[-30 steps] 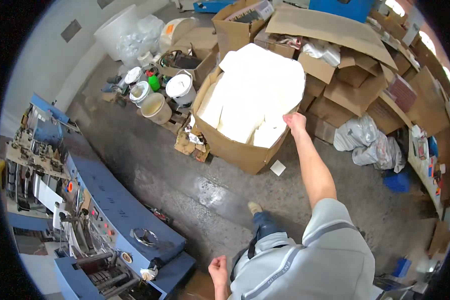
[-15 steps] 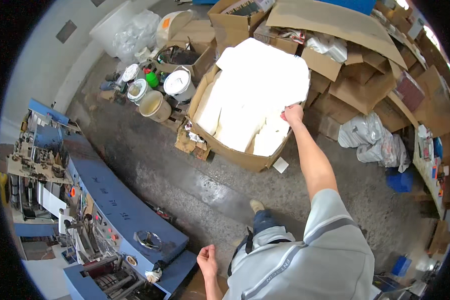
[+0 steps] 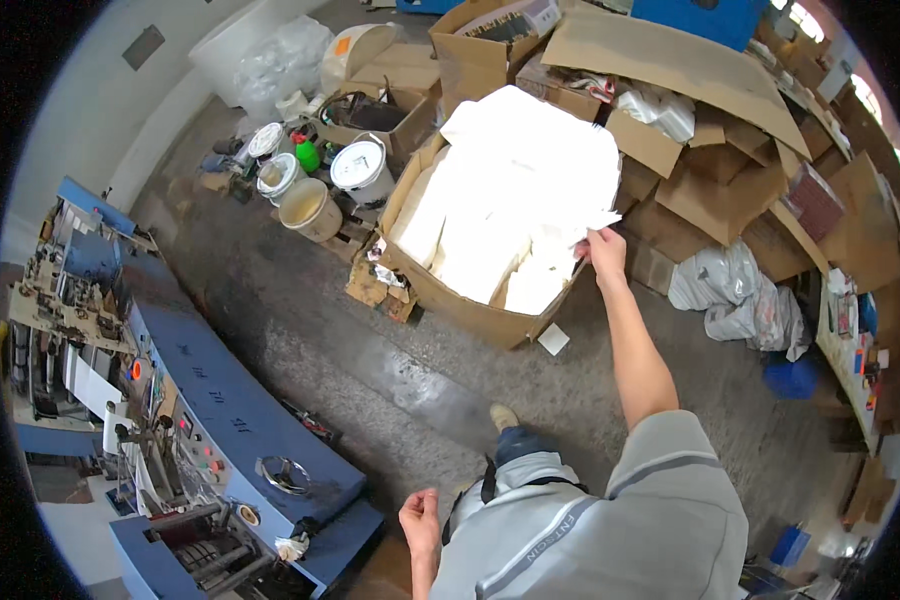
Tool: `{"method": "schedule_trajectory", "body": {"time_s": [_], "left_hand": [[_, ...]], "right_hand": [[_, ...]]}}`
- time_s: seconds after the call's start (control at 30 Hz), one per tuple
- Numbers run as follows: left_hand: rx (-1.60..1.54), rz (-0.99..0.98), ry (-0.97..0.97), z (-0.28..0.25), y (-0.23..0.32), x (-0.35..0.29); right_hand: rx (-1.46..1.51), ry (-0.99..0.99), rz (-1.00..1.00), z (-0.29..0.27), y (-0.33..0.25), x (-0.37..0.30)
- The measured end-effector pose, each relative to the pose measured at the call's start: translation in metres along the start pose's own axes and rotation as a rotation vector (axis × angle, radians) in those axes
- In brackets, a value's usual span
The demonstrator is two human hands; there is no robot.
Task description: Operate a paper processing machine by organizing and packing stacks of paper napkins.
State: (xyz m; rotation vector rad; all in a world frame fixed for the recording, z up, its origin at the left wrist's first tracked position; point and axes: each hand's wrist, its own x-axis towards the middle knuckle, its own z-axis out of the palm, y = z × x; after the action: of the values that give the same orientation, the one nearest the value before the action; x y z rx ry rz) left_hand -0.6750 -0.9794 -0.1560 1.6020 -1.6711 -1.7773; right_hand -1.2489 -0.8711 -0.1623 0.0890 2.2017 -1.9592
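Note:
My right hand [image 3: 604, 252] reaches out to the right edge of a large open cardboard box [image 3: 470, 312]. Its fingers are closed on a thin, crumpled corner of white sheet material [image 3: 598, 221]. White material [image 3: 525, 150] fills the box and heaps above its rim; the glare hides its detail, so I cannot tell whether it is paper or cloth. My left hand [image 3: 419, 520] hangs low beside my body with its fingers curled in, and nothing shows in it.
Blue machine [image 3: 240, 400] with rollers at left. White buckets [image 3: 360, 168] and an open beige bucket [image 3: 310, 210] stand left of the box. Flattened cartons [image 3: 720, 180] and grey plastic bags [image 3: 740, 290] lie at right. A white scrap [image 3: 553, 339] lies by the box.
My right hand has shifted slightly right and nearer to me, and a crumpled white corner now stands up at its fingers. The left hand has barely moved.

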Motion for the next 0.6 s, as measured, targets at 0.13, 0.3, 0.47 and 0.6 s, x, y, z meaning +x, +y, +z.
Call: {"method": "schedule_trajectory", "body": {"time_s": [0.13,0.3,0.47,0.6], "left_hand": [[0.014,0.015,-0.034,-0.009,0.008,0.018],[-0.13,0.281,-0.142,0.017,0.129,0.044],[-0.319,0.303,-0.278,0.027,0.182,0.031],[-0.456,0.191,-0.429,0.024,0.184,-0.004]], "right_hand": [[0.388,-0.393,0.052,0.012,-0.026,-0.081],[0.251,-0.829,0.001,0.056,-0.05,-0.205],[-0.189,-1.104,-0.407,0.082,-0.065,-0.293],[-0.336,-1.105,-0.73,0.091,-0.074,-0.33]]}}
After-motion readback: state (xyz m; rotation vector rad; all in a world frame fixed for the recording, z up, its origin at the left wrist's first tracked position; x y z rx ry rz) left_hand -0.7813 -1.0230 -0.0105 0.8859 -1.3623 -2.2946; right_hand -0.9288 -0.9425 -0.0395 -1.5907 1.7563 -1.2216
